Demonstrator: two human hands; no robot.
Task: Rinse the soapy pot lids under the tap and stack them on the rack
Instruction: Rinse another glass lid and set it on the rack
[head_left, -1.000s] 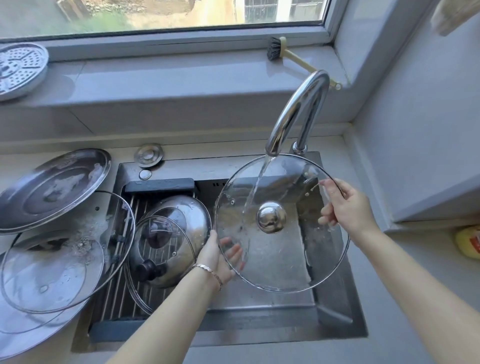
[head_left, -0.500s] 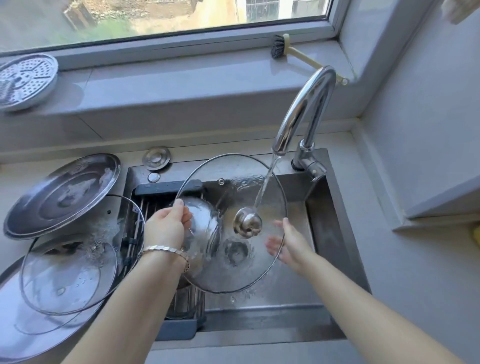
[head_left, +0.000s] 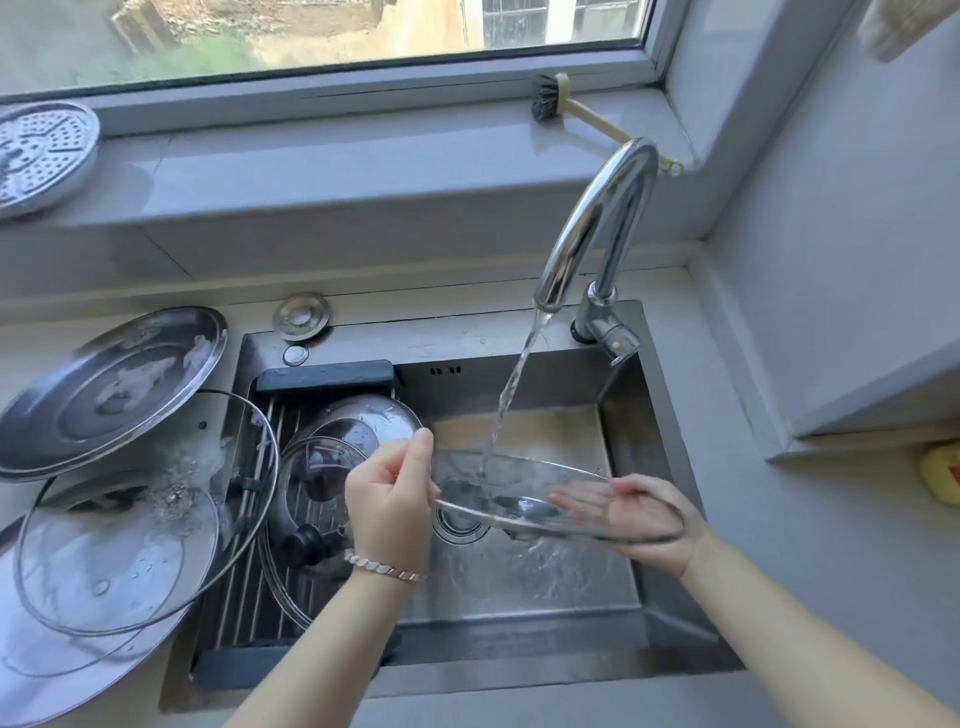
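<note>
Silver links of a bracelet (head_left: 384, 566) circle our wrist nearest the camera. Just beyond it our left hand (head_left: 389, 499) has its fingers curled, pinching the left rim of the glass lid (head_left: 524, 483). Our right hand (head_left: 639, 519) lies flat against the lid's right side with straight fingers; they look blurred, as if seen through the glass. We hold the lid nearly level, low over the steel sink (head_left: 519, 587), and the water (head_left: 514, 384) lands on its far half.

To the left, the rack (head_left: 244, 582) spans that side of the basin. A knobbed lid (head_left: 310, 538) and a domed steel lid (head_left: 379, 415) lean on it. Further left, on the counter, we see a foamy glass lid (head_left: 130, 545) overlapping a big steel lid (head_left: 52, 675), with a sudsy steel lid (head_left: 109, 384) tilted behind them.

Past the basin, the chrome tap (head_left: 597, 223) arches up with the stream running, and a sink plug (head_left: 301, 316) sits on the ledge. On the windowsill lie a dish brush (head_left: 550, 96) and a perforated metal plate (head_left: 41, 156).
</note>
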